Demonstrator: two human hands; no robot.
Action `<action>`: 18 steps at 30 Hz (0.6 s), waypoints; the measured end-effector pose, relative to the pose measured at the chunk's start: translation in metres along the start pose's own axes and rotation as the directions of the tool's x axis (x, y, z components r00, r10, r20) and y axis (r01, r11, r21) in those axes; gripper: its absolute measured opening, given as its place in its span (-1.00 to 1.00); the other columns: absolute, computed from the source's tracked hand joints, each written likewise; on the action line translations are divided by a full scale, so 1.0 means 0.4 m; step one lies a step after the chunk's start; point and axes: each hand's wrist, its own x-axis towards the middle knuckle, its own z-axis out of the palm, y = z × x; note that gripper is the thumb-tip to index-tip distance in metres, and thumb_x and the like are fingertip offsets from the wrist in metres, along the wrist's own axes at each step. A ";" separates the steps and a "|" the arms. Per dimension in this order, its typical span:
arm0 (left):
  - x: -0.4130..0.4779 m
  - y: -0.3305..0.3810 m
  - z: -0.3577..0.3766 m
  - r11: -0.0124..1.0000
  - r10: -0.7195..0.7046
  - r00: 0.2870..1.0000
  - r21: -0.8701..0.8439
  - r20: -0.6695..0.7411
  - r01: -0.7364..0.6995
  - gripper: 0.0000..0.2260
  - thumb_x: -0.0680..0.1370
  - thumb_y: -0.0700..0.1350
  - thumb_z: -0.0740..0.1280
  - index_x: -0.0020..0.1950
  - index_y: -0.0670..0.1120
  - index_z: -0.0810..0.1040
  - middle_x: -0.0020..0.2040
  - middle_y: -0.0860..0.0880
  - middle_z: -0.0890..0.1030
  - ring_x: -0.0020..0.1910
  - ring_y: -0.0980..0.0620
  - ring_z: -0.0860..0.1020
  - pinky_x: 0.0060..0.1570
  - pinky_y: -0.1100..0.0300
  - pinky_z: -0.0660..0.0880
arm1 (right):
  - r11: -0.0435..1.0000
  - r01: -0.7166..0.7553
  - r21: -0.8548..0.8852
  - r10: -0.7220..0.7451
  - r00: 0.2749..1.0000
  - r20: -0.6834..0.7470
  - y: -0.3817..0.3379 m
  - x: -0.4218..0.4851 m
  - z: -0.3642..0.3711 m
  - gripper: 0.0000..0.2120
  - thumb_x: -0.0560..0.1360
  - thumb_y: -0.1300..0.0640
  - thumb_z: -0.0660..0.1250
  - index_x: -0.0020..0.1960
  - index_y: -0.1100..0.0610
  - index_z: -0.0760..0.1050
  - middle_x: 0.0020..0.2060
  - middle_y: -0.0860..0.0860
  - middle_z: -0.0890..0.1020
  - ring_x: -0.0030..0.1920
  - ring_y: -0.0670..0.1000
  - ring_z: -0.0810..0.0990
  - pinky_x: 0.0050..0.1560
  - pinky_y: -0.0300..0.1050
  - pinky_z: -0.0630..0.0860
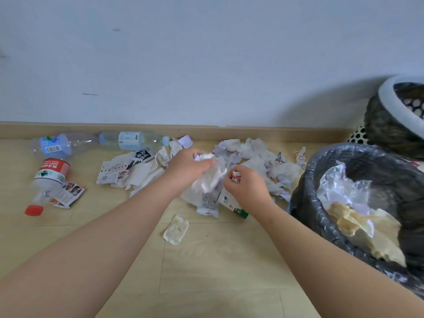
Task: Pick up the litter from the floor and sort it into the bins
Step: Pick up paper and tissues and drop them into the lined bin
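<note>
- Gathering from pile point(254, 157): left hand point(189, 167) grips tissue point(212, 180), right hand point(247, 188) pinches scrap point(236, 175).
- Next, likely: carry both to bin point(306, 180) at right edge of floor point(218, 260).

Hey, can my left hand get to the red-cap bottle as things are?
Likely not yet: the left hand is full, gripping tissue. Only flat paper lies between it and the bottle.

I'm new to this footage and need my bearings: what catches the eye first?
Dead centre, the left grip holds crumpled white tissue and the right grip pinches a small scrap over a heap of paper litter. At right stands a black-lined bin already holding rubbish; plastic bottles lie at left.
</note>
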 end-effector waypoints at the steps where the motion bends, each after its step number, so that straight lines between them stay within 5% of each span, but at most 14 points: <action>1: -0.002 0.042 0.016 1.000 0.020 1.000 0.004 -0.022 -0.020 -0.67 0.50 -0.02 0.35 -0.31 -0.04 0.23 -0.35 0.03 0.24 -0.40 0.06 0.24 -0.39 0.20 0.13 | 0.999 0.003 0.047 0.000 0.999 -0.046 -0.010 -0.002 -0.042 -0.92 0.52 0.15 0.25 -0.12 0.15 0.47 -0.41 -0.06 0.48 -0.45 -0.10 0.37 -0.56 -0.43 0.26; 8: -0.073 0.315 0.211 0.969 0.245 0.969 0.018 -0.014 -0.245 -0.94 0.48 -0.17 0.23 -0.15 -0.09 0.35 -0.30 0.04 0.36 -0.27 -0.03 0.37 -0.38 0.17 0.22 | 0.999 -0.032 0.040 0.045 0.910 -0.412 0.009 -0.045 -0.326 -0.93 0.51 0.15 0.27 -0.11 0.14 0.49 -0.35 -0.13 0.48 -0.32 -0.15 0.42 -0.21 -0.21 0.34; 12: -0.171 0.370 0.352 0.962 0.267 0.960 -0.093 0.089 -0.258 -0.88 0.51 -0.16 0.22 0.04 -0.05 0.37 -0.14 0.02 0.40 -0.16 0.02 0.41 -0.33 0.20 0.28 | 0.986 -0.159 0.049 0.162 0.851 -0.499 0.115 -0.098 -0.448 -0.89 0.49 0.18 0.25 -0.13 0.21 0.50 -0.32 0.00 0.55 -0.25 0.00 0.48 -0.23 -0.15 0.40; 16: -0.199 0.358 0.427 0.891 0.394 0.889 0.144 0.232 -0.432 -0.85 0.56 -0.15 0.16 0.12 -0.09 0.33 0.06 -0.03 0.34 -0.11 0.03 0.36 -0.20 0.20 0.28 | 0.950 -0.312 -0.021 0.253 0.804 -0.538 0.224 -0.146 -0.497 -0.88 0.50 0.13 0.26 -0.12 0.16 0.52 -0.26 0.03 0.58 -0.13 0.11 0.53 -0.05 -0.01 0.46; 18: -0.191 0.341 0.451 0.762 0.477 0.845 0.366 0.242 -0.535 -0.84 0.57 -0.14 0.15 0.13 -0.11 0.34 0.11 -0.09 0.37 -0.01 -0.04 0.35 -0.09 0.18 0.28 | 0.902 -0.405 -0.150 0.259 0.786 -0.561 0.268 -0.166 -0.510 -0.90 0.51 0.08 0.24 -0.12 0.09 0.49 -0.24 -0.02 0.54 -0.05 0.08 0.44 0.07 0.00 0.35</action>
